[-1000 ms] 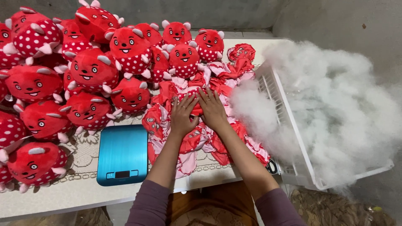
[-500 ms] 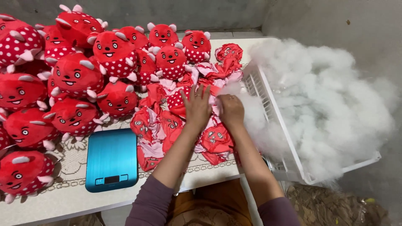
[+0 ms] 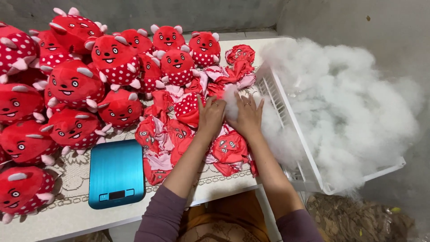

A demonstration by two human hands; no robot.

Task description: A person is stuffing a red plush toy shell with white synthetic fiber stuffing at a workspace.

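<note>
Both hands, left and right, grip white stuffing

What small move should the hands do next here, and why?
Probably press the white stuffing tuft into the flat red toy skin: both hands, left and right, flank that tuft, and the skin under the left looks unfilled.

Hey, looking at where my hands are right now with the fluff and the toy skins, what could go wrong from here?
1. The white stuffing is heaped above the white crate; tufts may spill off the table.
2. The left hand and right hand press a tuft onto the loose pile of unstuffed red skins; fibres may cling to them.
3. The blue scale lies beside that pile; a sliding skin could cover it.
</note>
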